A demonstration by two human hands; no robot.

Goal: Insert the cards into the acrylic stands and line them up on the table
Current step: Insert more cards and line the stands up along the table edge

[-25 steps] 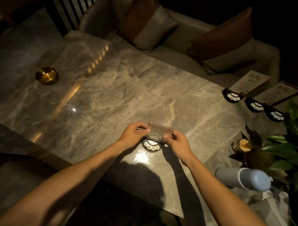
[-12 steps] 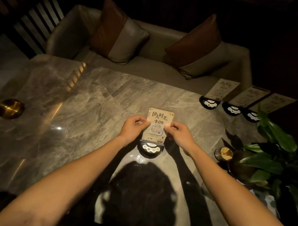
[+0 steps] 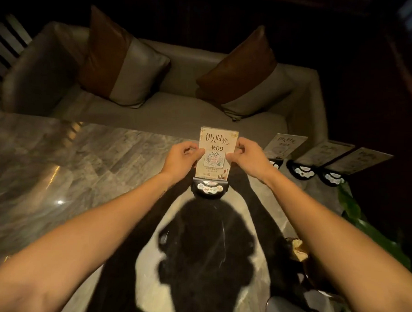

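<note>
Grey marble table (image 3: 88, 165) under four card stands (image 3: 208, 189), plant pot (image 3: 299, 250).

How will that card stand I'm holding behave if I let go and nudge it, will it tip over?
The card stand is tall and thin over a small dark base, so a push near the top would probably tip it. The panel looks stiff: held only at its side edges by the left hand and right hand, it stays flat. On polished marble it may slide.
</note>
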